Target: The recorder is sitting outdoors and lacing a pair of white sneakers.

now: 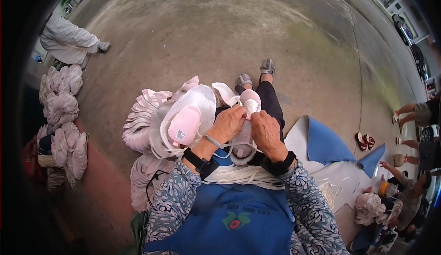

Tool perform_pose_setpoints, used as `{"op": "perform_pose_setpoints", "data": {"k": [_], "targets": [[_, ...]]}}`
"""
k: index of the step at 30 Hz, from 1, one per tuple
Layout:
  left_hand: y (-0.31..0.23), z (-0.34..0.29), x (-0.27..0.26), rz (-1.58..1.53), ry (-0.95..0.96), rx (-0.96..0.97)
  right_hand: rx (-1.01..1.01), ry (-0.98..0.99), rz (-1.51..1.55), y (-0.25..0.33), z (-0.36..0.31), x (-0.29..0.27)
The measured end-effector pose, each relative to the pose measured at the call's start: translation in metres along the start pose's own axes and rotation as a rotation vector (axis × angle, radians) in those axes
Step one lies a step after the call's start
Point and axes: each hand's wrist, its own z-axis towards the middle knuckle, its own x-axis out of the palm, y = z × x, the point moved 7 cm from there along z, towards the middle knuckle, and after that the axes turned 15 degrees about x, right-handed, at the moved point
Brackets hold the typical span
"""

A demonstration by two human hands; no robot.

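Note:
A pink-and-white shoe upper with a greyish mesh part point(243, 144) lies lengthwise over my lap, its rounded pink toe point(251, 97) pointing away. My left hand point(228, 125) is closed, pinching the upper's left side near its middle. Opposite it, my right hand point(267, 132) grips the right side, fingertips close to the left ones. What is between the fingertips is hidden. A thin white lace point(222, 156) loops below my left hand. Across my lap lies a bundle of white laces point(243, 175) on the blue apron point(239, 200).
At my left, a pink piece with a white label point(184, 124) lies on white material beside stacked pink uppers point(141, 121). More bundles point(69, 149) stand far left, near a seated person point(69, 36). Blue-and-white sheeting point(326, 142), sandals point(364, 141) and other people point(413, 190) are at right.

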Motion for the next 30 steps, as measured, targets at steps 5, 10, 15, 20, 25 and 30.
{"op": "perform_pose_setpoints", "data": {"k": [5,10,15,20,25,30], "targets": [[0.003,0.000,-0.002,-0.003,0.026,0.039,0.024,-0.024,0.058,-0.006,0.001,-0.005],[0.007,-0.007,-0.026,-0.025,-0.021,0.047,0.046,0.001,0.262,-0.020,0.006,-0.015],[0.010,-0.027,-0.077,0.073,-0.114,-0.036,0.140,0.027,0.361,-0.032,0.008,-0.025],[-0.003,-0.061,-0.091,-0.028,-0.059,-0.139,0.021,0.040,0.479,-0.011,0.008,-0.036],[-0.010,-0.079,-0.129,0.100,-0.117,-0.232,-0.228,0.043,0.225,0.039,0.000,-0.013],[-0.008,-0.099,-0.151,0.084,-0.095,-0.318,-0.393,0.127,0.143,0.061,0.001,0.008]]}}
